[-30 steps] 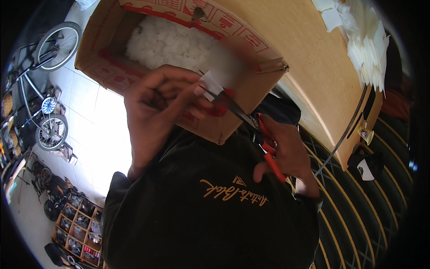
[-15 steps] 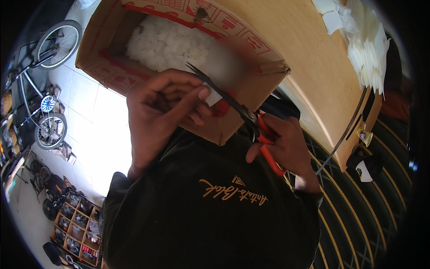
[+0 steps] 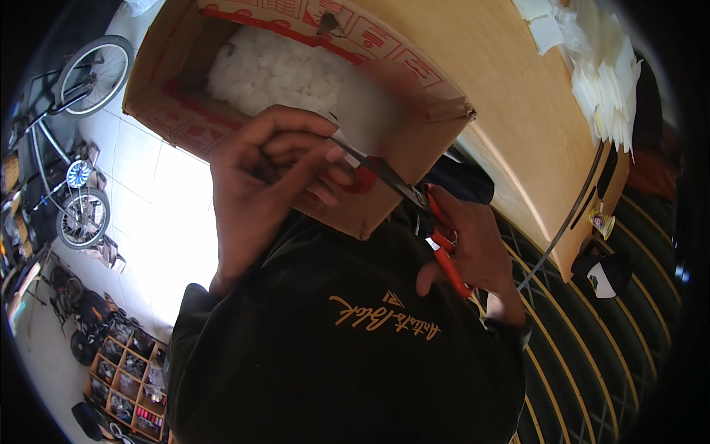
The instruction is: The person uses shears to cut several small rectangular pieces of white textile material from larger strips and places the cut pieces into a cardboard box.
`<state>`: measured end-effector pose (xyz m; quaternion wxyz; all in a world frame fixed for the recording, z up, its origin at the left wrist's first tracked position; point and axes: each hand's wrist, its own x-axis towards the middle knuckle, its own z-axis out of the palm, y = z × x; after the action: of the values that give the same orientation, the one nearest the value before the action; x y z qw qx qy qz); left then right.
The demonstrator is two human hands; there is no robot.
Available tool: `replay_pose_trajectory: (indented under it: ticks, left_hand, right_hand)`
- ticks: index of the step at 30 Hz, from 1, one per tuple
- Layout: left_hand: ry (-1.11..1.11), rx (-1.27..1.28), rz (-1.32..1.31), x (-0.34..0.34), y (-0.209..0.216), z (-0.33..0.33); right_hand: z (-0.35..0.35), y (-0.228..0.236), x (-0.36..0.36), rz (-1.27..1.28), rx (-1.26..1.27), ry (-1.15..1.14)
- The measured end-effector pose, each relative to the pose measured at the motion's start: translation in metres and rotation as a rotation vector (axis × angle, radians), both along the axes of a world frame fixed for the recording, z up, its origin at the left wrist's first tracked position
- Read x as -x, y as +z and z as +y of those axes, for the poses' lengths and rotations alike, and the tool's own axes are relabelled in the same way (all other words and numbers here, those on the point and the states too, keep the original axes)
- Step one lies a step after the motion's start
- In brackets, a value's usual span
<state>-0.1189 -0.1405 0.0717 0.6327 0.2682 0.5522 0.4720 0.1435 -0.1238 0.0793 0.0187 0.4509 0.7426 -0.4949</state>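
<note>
My left hand (image 3: 255,174) is raised at the near side of a cardboard box (image 3: 344,216), its thumb and fingertips pinched on a small white piece (image 3: 338,156) that looks like paper or thin plastic. Red-handled scissors (image 3: 393,180) are gripped in my right hand (image 3: 477,240), the thumb on the lower handle loop. Their dark blades point up and left and meet the white piece beside my left thumb; it partly hides behind them. Inside the box lies a heap of small white pieces (image 3: 274,70). A grey blur covers its right part.
A wooden table (image 3: 510,96) stands behind and right of the box, with a stack of white sheets (image 3: 606,89) on it. A small yellow cup (image 3: 601,222) is near the table's right end. Leftward are a bicycle (image 3: 78,174) and a compartmented wooden rack (image 3: 127,381).
The scissors have shifted slightly right and down, their tips closer to my left fingers. My right thumb has dropped a little. Less of the white piece shows.
</note>
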Motion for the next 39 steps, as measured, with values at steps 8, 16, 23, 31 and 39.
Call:
replay_pose_trajectory:
  ticks: [8, 16, 23, 31, 39]
  left_hand:
    - [-0.005, -0.013, -0.001, 0.001, 0.0, -0.002]
    - [0.008, -0.038, 0.001, 0.003, -0.004, -0.003]
    - [0.03, -0.047, 0.01, 0.002, 0.0, -0.001]
    - [0.036, -0.145, 0.005, -0.001, -0.005, -0.002]
    - [0.072, -0.163, -0.036, 0.0, -0.008, -0.005]
  right_hand:
    - [0.004, -0.003, 0.012, 0.042, -0.022, -0.027]
    - [0.005, 0.0, 0.013, 0.017, -0.05, -0.112]
    - [0.006, 0.004, 0.002, 0.085, 0.06, -0.075]
    - [-0.003, -0.002, 0.0, -0.022, -0.036, -0.02]
    - [-0.002, -0.011, 0.01, 0.018, -0.074, -0.034]
